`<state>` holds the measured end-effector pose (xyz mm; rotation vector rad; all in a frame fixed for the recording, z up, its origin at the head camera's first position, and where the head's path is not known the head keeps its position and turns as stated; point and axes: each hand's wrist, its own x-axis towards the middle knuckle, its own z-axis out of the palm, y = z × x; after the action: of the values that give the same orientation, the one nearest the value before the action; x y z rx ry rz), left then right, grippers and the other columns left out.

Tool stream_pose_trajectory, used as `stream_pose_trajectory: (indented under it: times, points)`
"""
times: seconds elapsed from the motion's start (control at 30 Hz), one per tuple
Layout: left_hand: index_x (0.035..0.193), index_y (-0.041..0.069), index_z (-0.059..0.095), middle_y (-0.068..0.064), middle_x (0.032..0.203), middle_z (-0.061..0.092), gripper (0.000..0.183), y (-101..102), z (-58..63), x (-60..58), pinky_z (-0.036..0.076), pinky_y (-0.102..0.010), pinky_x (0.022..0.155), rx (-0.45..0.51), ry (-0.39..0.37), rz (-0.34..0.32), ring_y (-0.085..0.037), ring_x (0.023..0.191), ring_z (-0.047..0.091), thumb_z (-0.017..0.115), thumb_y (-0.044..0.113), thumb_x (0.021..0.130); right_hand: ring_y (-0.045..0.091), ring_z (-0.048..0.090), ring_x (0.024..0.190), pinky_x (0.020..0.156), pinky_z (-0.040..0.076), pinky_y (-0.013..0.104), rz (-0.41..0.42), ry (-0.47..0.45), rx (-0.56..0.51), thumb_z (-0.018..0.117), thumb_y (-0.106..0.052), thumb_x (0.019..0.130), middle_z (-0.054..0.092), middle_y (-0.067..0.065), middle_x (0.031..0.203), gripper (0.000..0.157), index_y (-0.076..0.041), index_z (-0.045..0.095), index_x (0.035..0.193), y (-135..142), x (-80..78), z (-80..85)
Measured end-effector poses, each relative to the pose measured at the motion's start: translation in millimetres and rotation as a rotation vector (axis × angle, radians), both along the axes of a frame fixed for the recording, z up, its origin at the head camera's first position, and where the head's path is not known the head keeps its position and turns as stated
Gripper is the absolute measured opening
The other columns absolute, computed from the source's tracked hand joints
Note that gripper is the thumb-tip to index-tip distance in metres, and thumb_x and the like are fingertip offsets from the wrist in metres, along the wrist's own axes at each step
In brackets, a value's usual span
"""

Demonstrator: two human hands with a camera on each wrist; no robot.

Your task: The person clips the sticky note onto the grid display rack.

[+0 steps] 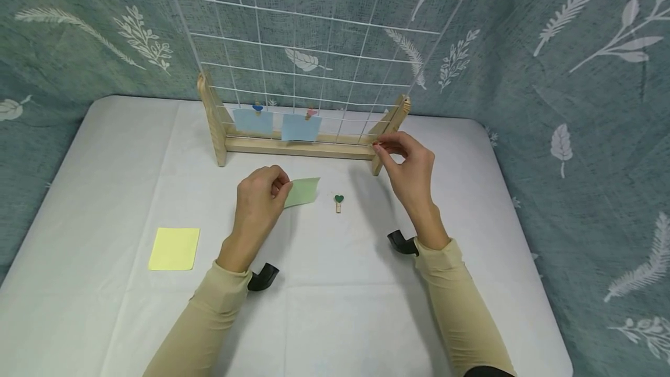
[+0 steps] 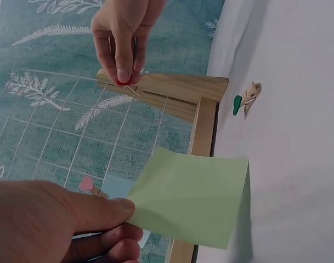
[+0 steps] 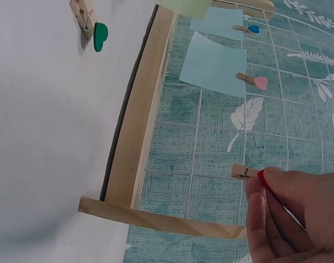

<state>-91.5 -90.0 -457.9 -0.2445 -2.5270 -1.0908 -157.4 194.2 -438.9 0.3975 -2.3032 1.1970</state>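
My left hand [image 1: 260, 194] pinches a green sticky note [image 2: 191, 197] by one edge, holding it above the table in front of the wire grid. Between thumb and fingers of my right hand [image 1: 408, 164] is a small wooden clothespin [image 3: 244, 172] with a red heart, near the grid's right wooden foot [image 1: 392, 127]. Another clothespin, topped by a green heart [image 1: 338, 203], lies on the table between the hands. Two blue notes hang low on the grid: the left one [image 1: 253, 122] under a blue-heart clothespin [image 1: 257, 108], the right one [image 1: 300, 128] under a pink-heart clothespin [image 1: 310, 113].
A yellow sticky note [image 1: 174, 248] lies on the white-covered table [image 1: 335, 330] at the left. The white wire grid [image 1: 330, 51] stands upright in its wooden base [image 1: 298, 148] at the back. Behind it hangs a green leaf-patterned cloth [image 1: 523, 74].
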Motion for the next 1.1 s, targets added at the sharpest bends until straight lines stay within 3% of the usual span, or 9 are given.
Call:
stream_pose_trajectory:
  times: [0.63, 0.87, 1.1]
  points:
    - [0.085, 0.001, 0.072, -0.011, 0.079, 0.072, 0.011, 17, -3.7, -18.6, 0.053, -0.034, 0.066, 0.021, -0.017, -0.024, -0.024, 0.07, 0.065, 0.082, 0.0, 0.089, 0.03, 0.073, 0.09, 0.083, 0.059, 0.043, -0.021, 0.073, 0.091, 0.08, -0.007, 0.094, 0.08, 0.011, 0.102, 0.015, -0.001, 0.078, 0.108, -2, -6.9, 1.7]
    - [0.086, 0.001, 0.072, -0.011, 0.079, 0.072, 0.01, 22, -2.6, -25.4, 0.053, -0.034, 0.066, 0.026, -0.024, -0.042, -0.024, 0.07, 0.066, 0.081, 0.001, 0.09, 0.03, 0.063, 0.097, 0.086, 0.05, 0.043, -0.08, 0.097, 0.163, 0.082, -0.012, 0.093, 0.078, 0.01, 0.097, 0.015, -0.006, 0.08, 0.107, -3, -8.0, 4.8]
    - [0.086, 0.002, 0.073, -0.011, 0.079, 0.073, 0.009, 29, -1.5, -33.2, 0.053, -0.034, 0.068, 0.033, -0.031, -0.048, -0.024, 0.071, 0.066, 0.082, 0.002, 0.09, 0.035, 0.057, 0.091, 0.08, 0.043, 0.039, -0.065, 0.113, 0.174, 0.082, -0.012, 0.093, 0.078, 0.012, 0.093, 0.014, -0.005, 0.081, 0.105, -5, -9.9, 8.7]
